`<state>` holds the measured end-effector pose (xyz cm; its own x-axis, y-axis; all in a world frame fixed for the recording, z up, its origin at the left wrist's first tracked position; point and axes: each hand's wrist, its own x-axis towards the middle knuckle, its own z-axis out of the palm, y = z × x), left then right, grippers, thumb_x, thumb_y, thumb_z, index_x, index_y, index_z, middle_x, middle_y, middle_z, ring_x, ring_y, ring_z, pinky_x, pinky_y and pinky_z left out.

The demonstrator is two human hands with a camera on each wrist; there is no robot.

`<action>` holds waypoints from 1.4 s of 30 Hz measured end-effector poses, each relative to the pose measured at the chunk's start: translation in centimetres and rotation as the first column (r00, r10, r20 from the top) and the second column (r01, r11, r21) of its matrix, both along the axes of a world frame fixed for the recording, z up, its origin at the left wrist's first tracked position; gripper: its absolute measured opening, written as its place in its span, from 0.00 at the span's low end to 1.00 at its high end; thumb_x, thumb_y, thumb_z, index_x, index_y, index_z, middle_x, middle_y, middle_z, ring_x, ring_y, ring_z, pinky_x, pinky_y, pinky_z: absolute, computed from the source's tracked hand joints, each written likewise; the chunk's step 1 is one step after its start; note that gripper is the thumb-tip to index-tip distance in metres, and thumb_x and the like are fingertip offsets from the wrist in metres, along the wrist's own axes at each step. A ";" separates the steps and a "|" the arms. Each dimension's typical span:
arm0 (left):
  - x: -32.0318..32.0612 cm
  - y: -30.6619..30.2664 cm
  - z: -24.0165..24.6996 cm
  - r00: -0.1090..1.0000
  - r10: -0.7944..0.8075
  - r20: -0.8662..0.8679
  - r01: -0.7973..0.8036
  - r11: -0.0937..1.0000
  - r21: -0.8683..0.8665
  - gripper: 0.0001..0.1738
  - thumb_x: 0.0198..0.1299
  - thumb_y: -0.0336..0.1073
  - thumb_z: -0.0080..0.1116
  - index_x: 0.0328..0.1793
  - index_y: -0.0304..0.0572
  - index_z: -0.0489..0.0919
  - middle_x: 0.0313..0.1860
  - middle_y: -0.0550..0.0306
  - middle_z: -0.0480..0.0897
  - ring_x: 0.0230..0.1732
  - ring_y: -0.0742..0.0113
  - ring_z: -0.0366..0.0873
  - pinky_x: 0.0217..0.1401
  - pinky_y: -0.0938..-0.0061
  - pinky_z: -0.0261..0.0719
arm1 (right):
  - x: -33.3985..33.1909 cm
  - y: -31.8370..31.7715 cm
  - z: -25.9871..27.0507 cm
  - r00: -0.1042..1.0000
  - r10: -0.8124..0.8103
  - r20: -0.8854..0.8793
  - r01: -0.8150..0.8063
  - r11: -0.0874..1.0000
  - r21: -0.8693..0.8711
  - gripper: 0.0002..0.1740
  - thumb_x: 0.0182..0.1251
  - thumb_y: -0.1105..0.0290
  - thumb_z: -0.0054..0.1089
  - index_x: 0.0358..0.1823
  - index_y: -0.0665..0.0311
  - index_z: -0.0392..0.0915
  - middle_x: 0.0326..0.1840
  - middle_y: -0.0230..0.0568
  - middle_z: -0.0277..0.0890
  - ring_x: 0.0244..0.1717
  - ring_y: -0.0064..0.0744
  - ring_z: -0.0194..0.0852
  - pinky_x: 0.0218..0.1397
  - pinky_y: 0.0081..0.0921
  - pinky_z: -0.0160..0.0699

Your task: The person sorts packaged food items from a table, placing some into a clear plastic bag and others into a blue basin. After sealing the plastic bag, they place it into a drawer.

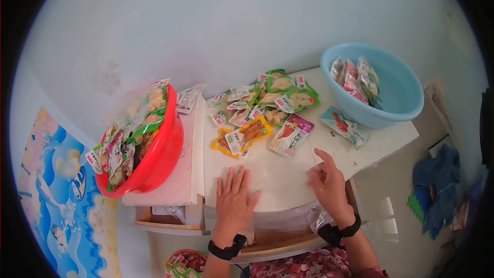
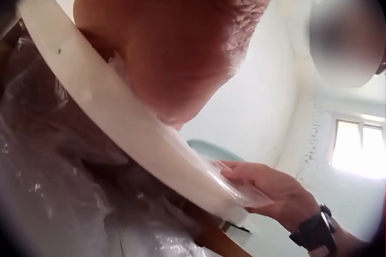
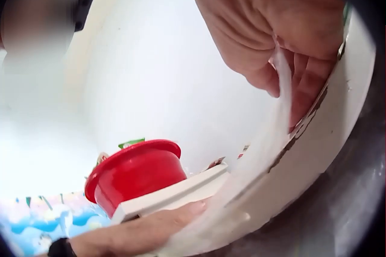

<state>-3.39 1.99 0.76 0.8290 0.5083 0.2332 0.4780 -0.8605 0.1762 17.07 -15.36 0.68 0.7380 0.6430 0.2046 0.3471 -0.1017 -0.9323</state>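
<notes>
My left hand (image 1: 234,195) lies flat near the front edge of the white tabletop (image 1: 215,167), fingers spread and pointing away from me. To its right, my right hand (image 1: 330,185) is raised a little over the table edge, index finger extended. In the right wrist view its curled fingers pinch a clear plastic bag (image 3: 274,118), which stretches along the table edge toward my left hand. Beyond the hands lie a yellow-edged food packet (image 1: 252,133), a purple and white packet (image 1: 292,135) and a heap of green-edged packets (image 1: 278,90).
A red basin (image 1: 170,146) full of packets stands at the left, a light blue basin (image 1: 406,92) with several packets at the back right. A blue-white packet (image 1: 345,126) lies before it. Under the tabletop, an open drawer (image 1: 280,247) holds clear plastic.
</notes>
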 end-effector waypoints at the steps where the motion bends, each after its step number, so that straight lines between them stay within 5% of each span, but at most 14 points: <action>1: -0.1 0.6 0.1 1.000 -0.006 -0.005 0.006 1.000 -0.007 0.37 0.75 0.54 0.55 0.83 0.43 0.68 0.84 0.48 0.66 0.86 0.43 0.57 0.87 0.41 0.47 | -0.2 0.2 0.2 0.991 -0.023 0.131 0.033 0.997 -0.070 0.32 0.67 0.78 0.64 0.73 0.63 0.69 0.42 0.43 0.84 0.35 0.40 0.86 0.39 0.35 0.84; 3: -0.3 1.2 0.7 1.000 -0.017 -0.022 0.016 0.999 -0.033 0.36 0.75 0.53 0.55 0.82 0.41 0.68 0.84 0.47 0.66 0.86 0.43 0.57 0.87 0.41 0.48 | -0.5 0.6 0.7 0.921 -0.050 0.387 0.130 0.974 -0.184 0.34 0.62 0.75 0.70 0.72 0.62 0.71 0.41 0.41 0.82 0.37 0.43 0.83 0.41 0.40 0.81; 6: -0.7 1.4 2.0 0.999 -0.038 -0.031 0.037 0.998 -0.060 0.35 0.73 0.49 0.59 0.80 0.38 0.71 0.83 0.43 0.67 0.85 0.42 0.59 0.85 0.44 0.53 | -0.3 0.8 0.3 0.855 -0.087 0.512 0.180 0.974 -0.135 0.37 0.58 0.72 0.74 0.71 0.61 0.72 0.41 0.39 0.81 0.41 0.45 0.81 0.42 0.43 0.81; 11: 0.8 2.2 6.9 0.986 -0.068 0.151 0.079 0.995 -0.067 0.30 0.68 0.41 0.65 0.72 0.33 0.76 0.73 0.35 0.75 0.75 0.41 0.72 0.74 0.54 0.73 | 0.4 0.7 -0.7 0.890 -0.133 0.436 0.169 0.985 -0.045 0.32 0.58 0.73 0.73 0.66 0.62 0.76 0.41 0.38 0.80 0.43 0.42 0.81 0.42 0.39 0.81; 15: 4.4 4.2 8.5 0.990 0.015 0.137 -0.020 0.999 0.038 0.25 0.69 0.42 0.64 0.66 0.34 0.80 0.61 0.39 0.84 0.62 0.41 0.81 0.62 0.54 0.80 | 0.8 0.3 -0.8 0.911 -0.125 0.392 0.140 0.990 -0.011 0.27 0.59 0.74 0.72 0.62 0.63 0.78 0.41 0.38 0.80 0.44 0.43 0.81 0.42 0.38 0.82; 21: 10.6 9.0 5.5 0.993 0.038 0.110 -0.030 0.997 -0.072 0.19 0.66 0.41 0.65 0.57 0.37 0.84 0.54 0.44 0.87 0.56 0.44 0.84 0.57 0.54 0.82 | 1.1 -0.1 -1.5 0.866 -0.131 0.482 0.129 0.991 0.037 0.24 0.58 0.75 0.70 0.58 0.63 0.80 0.42 0.40 0.81 0.44 0.46 0.81 0.42 0.40 0.82; 24: 13.2 10.4 4.2 0.976 0.020 0.218 -0.029 0.999 0.040 0.16 0.60 0.35 0.69 0.52 0.37 0.83 0.47 0.43 0.84 0.51 0.42 0.82 0.53 0.51 0.81 | 1.1 -0.2 -1.3 0.862 -0.133 0.490 0.138 0.990 0.026 0.22 0.59 0.75 0.70 0.56 0.63 0.80 0.42 0.40 0.81 0.45 0.46 0.81 0.42 0.41 0.82; 30: 16.8 12.6 4.6 0.963 0.088 0.255 -0.166 0.938 0.305 0.14 0.55 0.33 0.71 0.48 0.44 0.84 0.50 0.48 0.82 0.57 0.45 0.78 0.54 0.53 0.81 | 1.1 0.1 -0.9 0.840 -0.150 0.522 0.143 0.988 0.054 0.20 0.59 0.74 0.69 0.55 0.63 0.81 0.41 0.40 0.80 0.43 0.45 0.81 0.41 0.41 0.83; 39: 17.0 16.7 2.7 0.924 0.033 0.381 -0.149 0.949 0.278 0.06 0.64 0.33 0.63 0.45 0.44 0.82 0.39 0.49 0.84 0.49 0.43 0.80 0.48 0.51 0.78 | 1.1 0.1 -0.7 0.833 -0.161 0.530 0.150 0.987 0.065 0.19 0.58 0.76 0.69 0.53 0.62 0.81 0.39 0.39 0.79 0.42 0.45 0.81 0.39 0.41 0.82; 42: 16.5 14.3 4.6 0.896 0.111 0.429 -0.191 0.971 0.146 0.06 0.69 0.35 0.59 0.47 0.42 0.79 0.41 0.44 0.84 0.48 0.40 0.81 0.50 0.48 0.78 | 1.1 0.2 -0.9 0.836 -0.164 0.524 0.142 0.986 0.082 0.19 0.58 0.77 0.69 0.52 0.62 0.81 0.39 0.39 0.79 0.41 0.45 0.80 0.39 0.41 0.82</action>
<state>13.14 16.33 5.36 0.5528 0.5361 0.6380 0.5218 -0.8196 0.2366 18.18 -15.20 -0.24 0.5996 0.5148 0.6128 0.7702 -0.1630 -0.6167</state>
